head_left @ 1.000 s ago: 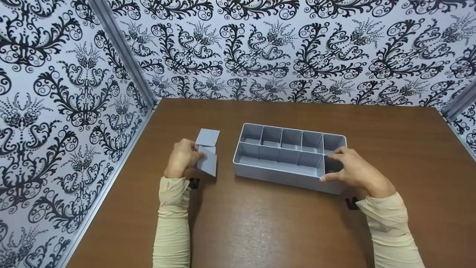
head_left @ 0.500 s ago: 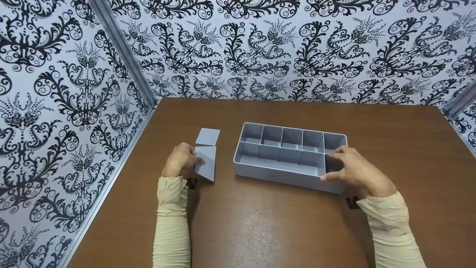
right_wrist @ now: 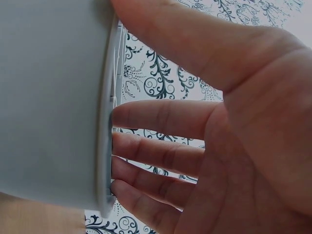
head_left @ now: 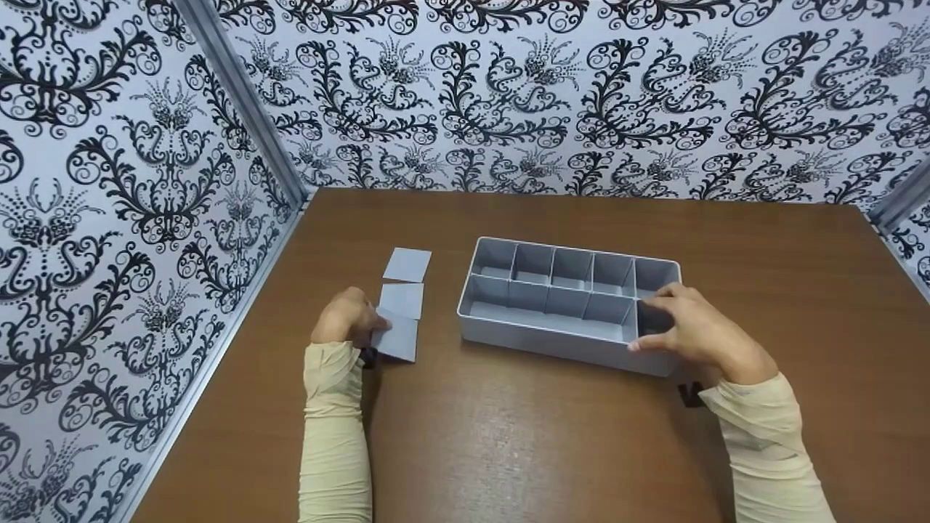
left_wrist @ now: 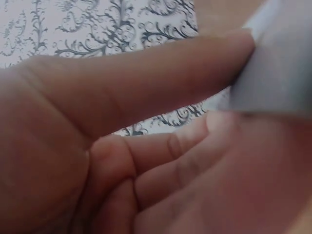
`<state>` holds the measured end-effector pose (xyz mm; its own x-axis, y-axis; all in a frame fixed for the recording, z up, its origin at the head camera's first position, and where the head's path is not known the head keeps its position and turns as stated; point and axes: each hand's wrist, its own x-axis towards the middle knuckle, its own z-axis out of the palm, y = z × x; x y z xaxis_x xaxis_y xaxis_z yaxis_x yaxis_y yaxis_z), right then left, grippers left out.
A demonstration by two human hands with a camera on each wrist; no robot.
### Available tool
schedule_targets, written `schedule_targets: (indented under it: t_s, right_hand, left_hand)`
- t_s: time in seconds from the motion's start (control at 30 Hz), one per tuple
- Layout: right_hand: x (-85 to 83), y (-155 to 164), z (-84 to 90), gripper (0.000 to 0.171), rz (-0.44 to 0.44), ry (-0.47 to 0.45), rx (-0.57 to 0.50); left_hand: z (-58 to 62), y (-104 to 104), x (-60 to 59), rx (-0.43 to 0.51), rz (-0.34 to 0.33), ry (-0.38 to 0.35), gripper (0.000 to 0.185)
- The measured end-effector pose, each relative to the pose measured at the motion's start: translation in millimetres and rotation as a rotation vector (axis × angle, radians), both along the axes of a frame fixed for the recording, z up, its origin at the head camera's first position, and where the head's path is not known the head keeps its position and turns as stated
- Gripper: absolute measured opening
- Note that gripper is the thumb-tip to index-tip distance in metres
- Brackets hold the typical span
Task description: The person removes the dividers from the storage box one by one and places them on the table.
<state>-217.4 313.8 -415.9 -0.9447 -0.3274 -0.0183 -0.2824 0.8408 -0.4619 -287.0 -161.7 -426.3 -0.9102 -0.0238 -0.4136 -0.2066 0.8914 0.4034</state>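
Flat grey panel (head_left: 396, 340) lowered, moulded tray (head_left: 552, 335) gripped

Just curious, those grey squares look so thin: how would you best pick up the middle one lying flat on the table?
Take the middle divider panel by its left edge, coming from the left as the left hand does: it lies flat, so slip fingertips under and pinch.
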Motion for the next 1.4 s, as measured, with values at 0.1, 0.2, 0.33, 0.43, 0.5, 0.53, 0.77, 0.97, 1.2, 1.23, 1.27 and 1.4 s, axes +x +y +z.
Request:
schedule_targets:
  t_s: [0.1, 0.2, 0.33, 0.43, 0.5, 0.53, 0.77, 0.97, 1.2, 1.23, 1.27, 1.4]
  right_hand:
    - [-0.4, 0, -0.3, 0.083, 0.000, -0.001, 0.004]
    - [-0.6, 0, -0.3, 0.084, -0.006, -0.013, 0.005]
    - [-0.9, 1, -0.2, 0.085, -0.007, -0.017, 0.007]
    - [-0.3, 1, 0.2, 0.084, -0.007, -0.017, 0.008]
    - [0.0, 1, 0.2, 0.083, -0.008, -0.018, 0.007]
    - [0.0, 0, 0.1, 0.083, -0.007, -0.016, 0.008]
    - [-0.4, 1, -0.3, 0.083, -0.007, -0.015, 0.004]
    - [-0.9, 1, -0.6, 0.083, -0.006, -0.012, 0.010]
    - [-0.7, 0, -0.6, 0.083, -0.011, -0.009, 0.004]
    - [-0.5, 0, -0.5, 0.083, -0.012, -0.011, 0.003]
    - [-0.4, 0, -0.4, 0.084, -0.012, -0.013, 0.001]
    - [0.1, -1, -0.2, 0.083, -0.012, -0.013, 0.001]
  left_hand:
    - [-2.7, -2, -0.2, -0.017, 0.021, -0.026, 0.030]
    - [-6.0, -4, -0.3, -0.003, 0.047, -0.058, 0.027]
    - [-10.4, -5, -1.2, 0.004, 0.068, -0.074, 0.026]
    - [-12.7, -5, -2.1, -0.011, 0.080, -0.069, 0.028]
    - [-13.8, -5, -2.6, -0.012, 0.094, -0.068, 0.029]
    - [-14.4, -5, -3.0, -0.010, 0.105, -0.069, 0.029]
    - [-18.1, -5, -6.7, 0.010, 0.175, -0.056, 0.037]
    - [-20.4, -7, -7.1, 0.018, 0.188, 0.002, 0.044]
    - [-19.3, -7, -5.7, 0.040, 0.194, -0.005, 0.044]
    - [-18.9, -8, -5.6, 0.036, 0.195, -0.008, 0.043]
    - [-18.5, -8, -5.4, 0.031, 0.197, -0.010, 0.042]
    - [-17.9, -8, -4.8, -0.009, 0.194, -0.007, 0.043]
